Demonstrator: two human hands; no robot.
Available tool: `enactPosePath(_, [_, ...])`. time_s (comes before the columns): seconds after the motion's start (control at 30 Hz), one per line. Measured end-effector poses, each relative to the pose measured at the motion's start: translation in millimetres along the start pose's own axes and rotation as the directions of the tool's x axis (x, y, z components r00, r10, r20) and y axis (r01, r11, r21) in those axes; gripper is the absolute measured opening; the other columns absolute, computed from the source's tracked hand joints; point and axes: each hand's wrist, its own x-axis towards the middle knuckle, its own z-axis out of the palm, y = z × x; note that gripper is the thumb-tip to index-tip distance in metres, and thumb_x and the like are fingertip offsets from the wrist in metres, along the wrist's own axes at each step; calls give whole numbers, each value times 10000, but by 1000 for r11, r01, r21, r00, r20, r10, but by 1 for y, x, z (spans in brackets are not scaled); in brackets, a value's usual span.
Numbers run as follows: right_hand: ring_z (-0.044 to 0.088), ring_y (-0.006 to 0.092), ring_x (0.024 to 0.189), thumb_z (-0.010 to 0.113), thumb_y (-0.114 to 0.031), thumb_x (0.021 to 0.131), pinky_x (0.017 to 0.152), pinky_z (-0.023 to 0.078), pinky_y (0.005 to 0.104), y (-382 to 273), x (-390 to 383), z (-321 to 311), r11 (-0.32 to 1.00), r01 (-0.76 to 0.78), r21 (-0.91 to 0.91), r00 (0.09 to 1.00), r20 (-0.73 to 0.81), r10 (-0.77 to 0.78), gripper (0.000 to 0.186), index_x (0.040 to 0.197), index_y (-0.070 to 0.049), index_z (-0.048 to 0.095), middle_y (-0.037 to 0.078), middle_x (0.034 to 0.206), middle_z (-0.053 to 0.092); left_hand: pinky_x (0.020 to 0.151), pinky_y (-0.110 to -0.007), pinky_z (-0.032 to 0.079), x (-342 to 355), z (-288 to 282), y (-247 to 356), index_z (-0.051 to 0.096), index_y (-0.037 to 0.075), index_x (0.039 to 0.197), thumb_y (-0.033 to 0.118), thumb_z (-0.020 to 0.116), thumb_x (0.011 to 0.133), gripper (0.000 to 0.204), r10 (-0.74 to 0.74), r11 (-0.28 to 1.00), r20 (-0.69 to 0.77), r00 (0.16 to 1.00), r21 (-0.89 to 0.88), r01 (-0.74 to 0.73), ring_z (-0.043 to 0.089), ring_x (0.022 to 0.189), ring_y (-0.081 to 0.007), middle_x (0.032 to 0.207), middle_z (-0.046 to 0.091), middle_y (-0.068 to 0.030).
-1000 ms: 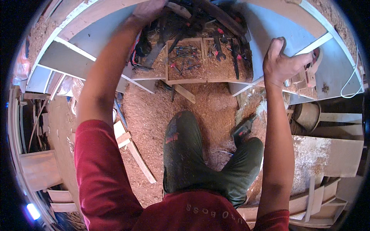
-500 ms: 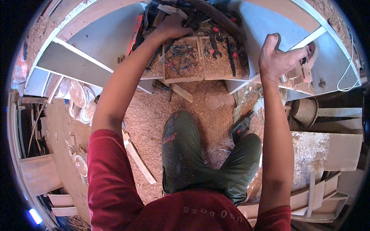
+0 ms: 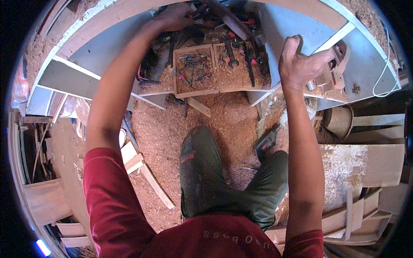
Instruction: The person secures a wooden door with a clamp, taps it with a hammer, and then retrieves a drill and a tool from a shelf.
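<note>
Dark tools [image 3: 195, 35], partly hidden by left hand [image 3: 174, 18], grip unclear

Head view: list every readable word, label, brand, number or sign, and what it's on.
Red shirt: pale lettering across the front, upside down in view; I don't transcribe printed words, so no quote.
Dark green trousers: reddish print on the left leg, too blurred to read.
Power tool: any marking too small to read.
Wrench: any marking too small to read.
</note>
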Motion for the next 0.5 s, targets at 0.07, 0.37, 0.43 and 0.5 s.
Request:
enactPosePath(0.07, [626, 448, 774, 732, -289, 719, 672, 503, 499, 0, 1, 1, 1000, -2, 7, 1000, -7, 2, 622, 1148, 58, 446, 246, 879, 604, 1003, -412, 454, -1, 9, -28, 603, 76, 1235, 254, 617, 918, 364, 64, 985, 92, 994, -164, -48, 584, 1168, -320, 1256, 619, -175])
enactPosePath(0.37, [622, 457, 767, 719, -318, 729, 669, 502, 505, -2, 1, 1, 999, -41, 24, 999, -13, 42, 595, 1118, 51, 461, 242, 851, 596, 1037, -403, 427, -29, -12, -80, 595, 134, 1284, 333, 609, 927, 409, -43, 964, -50, 998, 260, 54, 559, 1200, -326, 1316, 591, -146])
enactPosePath(0.43, [622, 455, 784, 721, -325, 730, 676, 501, 506, 2, 0, 2, 1000, -19, 16, 999, -28, 19, 600, 1122, 54, 469, 245, 871, 593, 1033, -406, 431, -31, -17, -75, 598, 135, 1280, 334, 605, 928, 404, 1, 938, -98, 995, 344, 33, 562, 1197, -325, 1312, 595, -143])
enactPosePath(0.5, [620, 455, 792, 723, -332, 732, 680, 500, 507, 2, 0, 2, 1000, -16, 18, 1000, -25, 17, 605, 1125, 56, 476, 248, 887, 591, 1029, -409, 434, -35, -21, -73, 601, 136, 1275, 336, 600, 929, 400, 11, 940, -125, 992, 340, 32, 566, 1193, -324, 1308, 598, -140])
